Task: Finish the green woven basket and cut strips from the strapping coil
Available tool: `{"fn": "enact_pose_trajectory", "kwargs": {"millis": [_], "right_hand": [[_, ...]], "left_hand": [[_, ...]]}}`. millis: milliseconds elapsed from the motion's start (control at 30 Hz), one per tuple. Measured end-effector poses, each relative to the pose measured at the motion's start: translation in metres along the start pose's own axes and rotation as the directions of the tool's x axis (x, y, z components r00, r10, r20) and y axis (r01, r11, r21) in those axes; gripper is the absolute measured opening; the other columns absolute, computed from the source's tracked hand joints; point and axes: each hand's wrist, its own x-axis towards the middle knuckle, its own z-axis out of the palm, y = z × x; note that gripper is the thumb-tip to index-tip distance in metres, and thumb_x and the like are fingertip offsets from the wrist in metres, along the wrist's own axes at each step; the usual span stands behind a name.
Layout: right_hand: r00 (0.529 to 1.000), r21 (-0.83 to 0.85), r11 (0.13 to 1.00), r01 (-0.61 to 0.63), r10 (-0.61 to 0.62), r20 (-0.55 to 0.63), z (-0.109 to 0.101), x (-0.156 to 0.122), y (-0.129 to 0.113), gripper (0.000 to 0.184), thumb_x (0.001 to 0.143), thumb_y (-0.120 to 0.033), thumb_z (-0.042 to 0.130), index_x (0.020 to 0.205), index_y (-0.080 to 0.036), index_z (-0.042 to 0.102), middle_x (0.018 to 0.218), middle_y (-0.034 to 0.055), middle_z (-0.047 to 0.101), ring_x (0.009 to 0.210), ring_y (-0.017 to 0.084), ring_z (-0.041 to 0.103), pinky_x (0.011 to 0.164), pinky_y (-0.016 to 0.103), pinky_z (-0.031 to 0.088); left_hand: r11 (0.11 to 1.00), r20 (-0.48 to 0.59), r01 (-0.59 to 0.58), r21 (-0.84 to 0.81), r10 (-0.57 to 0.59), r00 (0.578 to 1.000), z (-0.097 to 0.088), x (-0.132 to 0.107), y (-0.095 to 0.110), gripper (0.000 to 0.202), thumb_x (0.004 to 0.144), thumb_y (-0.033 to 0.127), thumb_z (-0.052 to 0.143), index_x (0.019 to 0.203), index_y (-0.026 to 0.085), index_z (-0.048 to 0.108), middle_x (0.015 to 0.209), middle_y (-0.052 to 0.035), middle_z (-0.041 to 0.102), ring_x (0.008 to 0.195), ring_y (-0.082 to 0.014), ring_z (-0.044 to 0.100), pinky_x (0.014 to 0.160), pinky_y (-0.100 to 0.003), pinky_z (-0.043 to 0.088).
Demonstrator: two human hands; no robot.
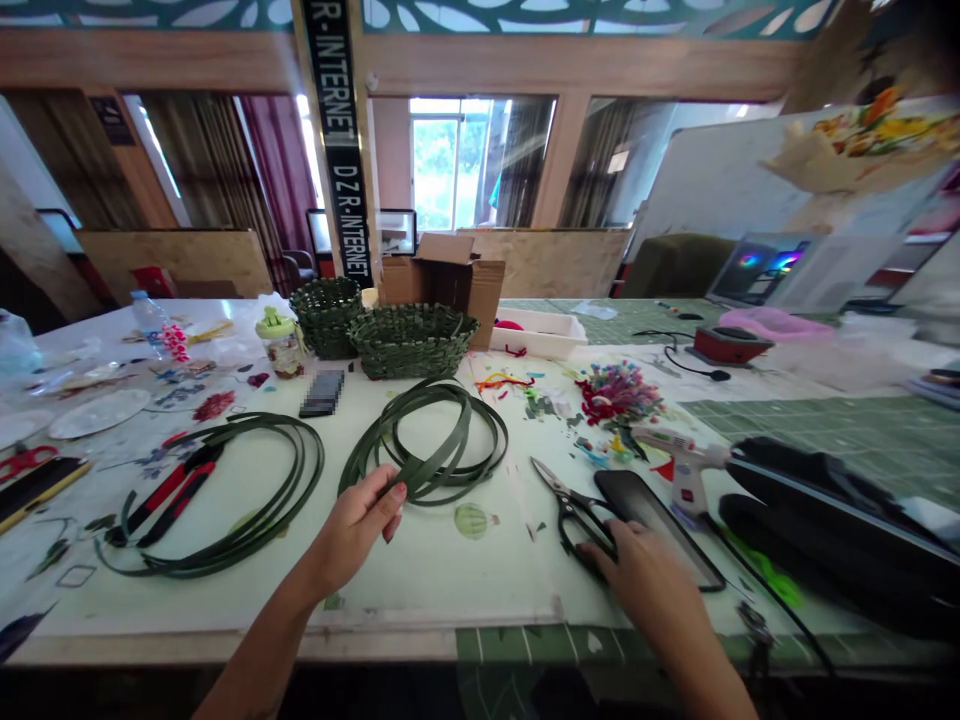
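My left hand (358, 525) pinches the near end of a loose coil of flat dark-green strip (439, 465), which lies looped on the table. At the right, my right hand (646, 570) has its fingers on the black handles of a pair of scissors (571, 505). The scissors lie with their blades pointing away and to the left. Beside them, partly behind my right hand, is a black phone (660, 520). A second green strip coil (307, 475) rests at the left, with red-and-black handled pliers (176, 490) inside its loop.
Behind the coils stand two woven green baskets (412, 345) and a cardboard box (487, 295). A glue gun (686, 460), a black bag (840, 520) and a bunch of colourful pipe-cleaner pieces (619, 392) occupy the right. A lidded jar (281, 350) and plates (101, 413) are at the left.
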Motion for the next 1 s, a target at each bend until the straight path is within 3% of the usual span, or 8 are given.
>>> {"fn": "enact_pose_trajectory", "kwargs": {"millis": [100, 233, 300, 367, 467, 600, 733, 1000], "right_hand": [[1.0, 0.099, 0.995, 0.01, -0.012, 0.023, 0.005, 0.015, 0.0, 0.029, 0.083, -0.038, 0.052, 0.092, -0.012, 0.062, 0.089, 0.0148, 0.066, 0.083, 0.028, 0.063, 0.067, 0.033, 0.043], [0.991, 0.323, 0.946, -0.018, -0.027, 0.133, 0.0, 0.034, 0.009, 0.026, 0.075, -0.04, 0.054, 0.069, -0.016, 0.06, 0.068, 0.0106, 0.065, 0.065, 0.025, 0.061, 0.057, 0.03, 0.04], [0.988, 0.558, 0.827, -0.069, -0.02, 0.152, -0.004, 0.031, 0.009, 0.031, 0.071, -0.047, 0.055, 0.074, -0.016, 0.06, 0.067, 0.009, 0.063, 0.061, 0.022, 0.059, 0.054, 0.029, 0.041], [0.989, 0.785, 0.616, -0.067, -0.062, 0.133, -0.01, 0.018, 0.001, 0.043, 0.068, -0.057, 0.057, 0.082, -0.017, 0.059, 0.07, 0.0074, 0.063, 0.062, 0.02, 0.058, 0.054, 0.027, 0.043], [0.962, 0.918, 0.395, 0.038, -0.264, 0.074, -0.021, -0.014, -0.03, 0.054, 0.061, -0.068, 0.059, 0.082, -0.018, 0.056, 0.068, 0.0039, 0.059, 0.061, 0.018, 0.054, 0.053, 0.026, 0.043], [0.844, 0.924, 0.333, 0.188, -0.536, 0.021, -0.043, -0.044, -0.076, 0.056, 0.078, -0.069, 0.04, 0.094, -0.018, 0.055, 0.085, 0.0073, 0.059, 0.072, 0.018, 0.053, 0.064, 0.028, 0.045], [0.73, 0.917, 0.33, 0.223, -0.68, 0.068, -0.061, -0.037, -0.101, 0.056, 0.087, -0.065, 0.024, 0.087, -0.016, 0.052, 0.068, 0.0024, 0.053, 0.062, 0.014, 0.047, 0.059, 0.024, 0.041], [0.723, 0.931, 0.324, 0.169, -0.683, 0.107, -0.069, -0.02, -0.118, 0.056, 0.087, -0.065, 0.027, 0.086, -0.014, 0.05, 0.064, -0.001, 0.045, 0.057, 0.011, 0.043, 0.052, 0.021, 0.035]], "left_hand": [[1.0, -0.046, -0.007, -0.011, 0.006, 0.999, 0.001, 0.0, 0.002, 0.028, 0.091, 0.043, 0.036, 0.075, 0.02, 0.039, 0.055, 0.0055, 0.042, 0.054, -0.0104, 0.037, 0.056, -0.025, 0.031], [1.0, -0.087, -0.024, -0.013, 0.023, 0.996, -0.005, -0.001, 0.006, 0.031, 0.091, 0.042, 0.038, 0.069, 0.02, 0.037, 0.052, 0.0057, 0.041, 0.052, -0.0099, 0.036, 0.055, -0.024, 0.031], [1.0, -0.086, -0.025, -0.011, 0.024, 0.996, -0.007, -0.001, 0.006, 0.031, 0.09, 0.042, 0.038, 0.069, 0.02, 0.037, 0.052, 0.0059, 0.041, 0.052, -0.0098, 0.036, 0.055, -0.024, 0.031], [1.0, -0.077, -0.027, -0.013, 0.026, 0.997, -0.007, 0.0, 0.006, 0.031, 0.09, 0.043, 0.039, 0.069, 0.02, 0.037, 0.051, 0.0061, 0.042, 0.051, -0.0098, 0.036, 0.055, -0.024, 0.031], [1.0, -0.069, -0.027, -0.003, 0.026, 0.997, -0.006, 0.001, 0.006, 0.032, 0.09, 0.044, 0.039, 0.068, 0.02, 0.037, 0.051, 0.0059, 0.042, 0.051, -0.0099, 0.037, 0.054, -0.024, 0.031], [1.0, -0.069, -0.022, 0.002, 0.023, 0.997, -0.006, 0.001, 0.006, 0.033, 0.09, 0.044, 0.039, 0.068, 0.02, 0.037, 0.052, 0.0059, 0.042, 0.052, -0.0101, 0.038, 0.054, -0.024, 0.031], [1.0, -0.057, -0.019, 0.002, 0.019, 0.998, -0.008, 0.0, 0.005, 0.032, 0.09, 0.045, 0.039, 0.069, 0.02, 0.038, 0.052, 0.0058, 0.043, 0.051, -0.0103, 0.038, 0.055, -0.024, 0.032], [0.999, -0.021, -0.017, 0.051, 0.018, 1.0, -0.003, 0.0, 0.008, 0.033, 0.09, 0.046, 0.038, 0.068, 0.02, 0.039, 0.051, 0.0051, 0.043, 0.051, -0.0112, 0.039, 0.054, -0.025, 0.031]]}}
